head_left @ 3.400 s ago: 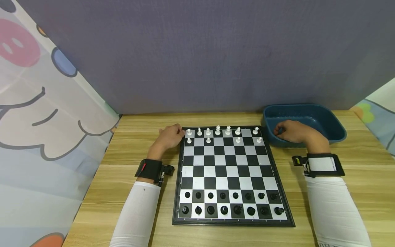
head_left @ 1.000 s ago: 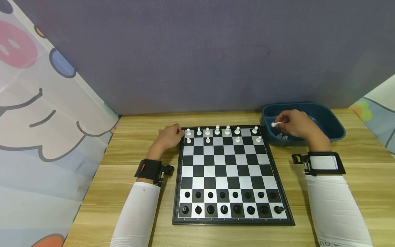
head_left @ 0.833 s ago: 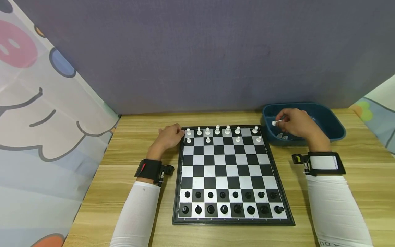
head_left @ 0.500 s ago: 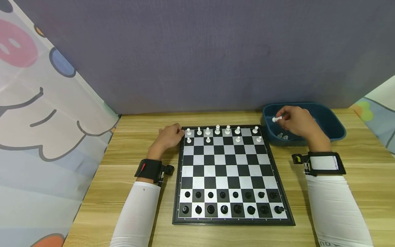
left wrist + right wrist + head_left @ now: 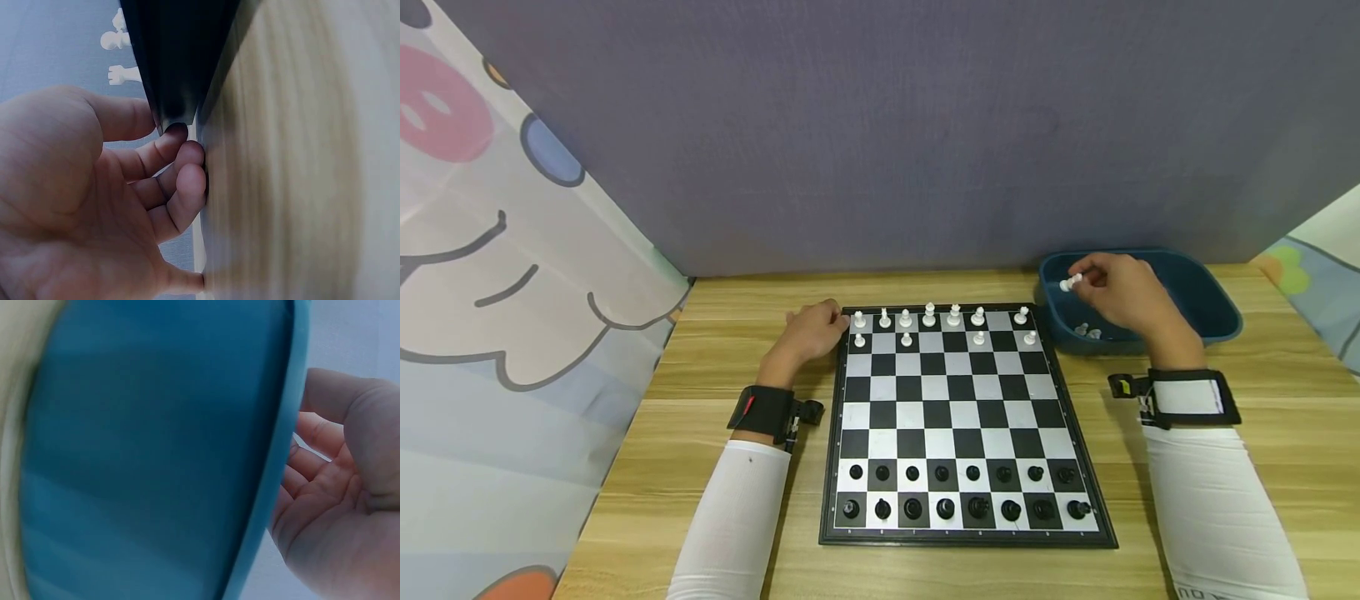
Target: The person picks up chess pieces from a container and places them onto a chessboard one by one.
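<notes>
My left hand [image 5: 812, 332] is at the far left corner of the chessboard [image 5: 951, 389]. In the left wrist view, its thumb and index finger pinch the board's dark corner [image 5: 175, 69], the other fingers curling beside it. Over the dark blue tub [image 5: 1228, 325], my right hand [image 5: 1123, 296] pinches a white chess piece [image 5: 1070, 283] between thumb and fingers, tilted, its base toward the left. The tub wall [image 5: 156, 437] hides the fingertips and that piece in the right wrist view. White chess pieces stand in two gapped rows along the far side, including a white pawn [image 5: 907, 340].
A few pale pieces [image 5: 1087, 332] lie in the tub, which stands beside the board's far right corner. Two full rows of black chess pieces, one a black pawn [image 5: 973, 473], line the near side. A grey panel [image 5: 880, 150] rises behind the wooden table [image 5: 700, 467].
From low inside the tub, my right hand has come up with the white chess piece and moved slightly farther away, the piece turning in its fingers. My left hand stays at the corner.
</notes>
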### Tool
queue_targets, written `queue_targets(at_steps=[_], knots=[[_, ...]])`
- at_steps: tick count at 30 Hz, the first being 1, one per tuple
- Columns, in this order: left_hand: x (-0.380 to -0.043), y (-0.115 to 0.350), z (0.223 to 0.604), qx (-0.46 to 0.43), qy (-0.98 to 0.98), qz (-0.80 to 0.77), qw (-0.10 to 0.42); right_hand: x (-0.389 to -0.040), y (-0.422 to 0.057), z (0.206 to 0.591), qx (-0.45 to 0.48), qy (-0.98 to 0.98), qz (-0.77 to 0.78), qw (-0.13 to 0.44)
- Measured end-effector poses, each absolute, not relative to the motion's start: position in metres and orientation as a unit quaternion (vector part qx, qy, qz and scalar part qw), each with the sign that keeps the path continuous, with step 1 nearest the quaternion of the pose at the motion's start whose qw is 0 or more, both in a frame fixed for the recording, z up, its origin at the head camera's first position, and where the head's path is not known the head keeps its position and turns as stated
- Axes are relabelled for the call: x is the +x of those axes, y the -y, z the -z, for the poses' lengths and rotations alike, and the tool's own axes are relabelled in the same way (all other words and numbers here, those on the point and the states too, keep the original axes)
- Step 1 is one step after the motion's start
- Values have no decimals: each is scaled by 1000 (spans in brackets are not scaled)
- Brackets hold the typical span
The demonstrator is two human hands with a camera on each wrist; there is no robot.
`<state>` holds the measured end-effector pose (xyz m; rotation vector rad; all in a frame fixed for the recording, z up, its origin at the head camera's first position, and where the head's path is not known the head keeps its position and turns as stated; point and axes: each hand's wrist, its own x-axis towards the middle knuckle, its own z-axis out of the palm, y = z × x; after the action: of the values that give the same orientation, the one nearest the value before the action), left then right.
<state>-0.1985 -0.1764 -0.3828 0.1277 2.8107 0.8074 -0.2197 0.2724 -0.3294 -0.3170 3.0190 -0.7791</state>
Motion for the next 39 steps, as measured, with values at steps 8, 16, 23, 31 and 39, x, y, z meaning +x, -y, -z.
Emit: queue_targets(at_steps=[8,16,23,31,39], knots=[[-199,177,384,46,-956,-273,101,-218,-263,326,-103,-962,252,-14],[-201,178,385,45,-955,-273,104,-217,-255,322,-118,-961,249,-18],[-200,178,385,43,-955,-273,107,-213,-246,320,-147,-957,250,-24],[-200,177,384,45,-954,-275,107,-210,-229,321,-168,-954,248,-16],[-201,177,385,46,-955,-273,105,-209,-213,327,-184,-954,236,4]])
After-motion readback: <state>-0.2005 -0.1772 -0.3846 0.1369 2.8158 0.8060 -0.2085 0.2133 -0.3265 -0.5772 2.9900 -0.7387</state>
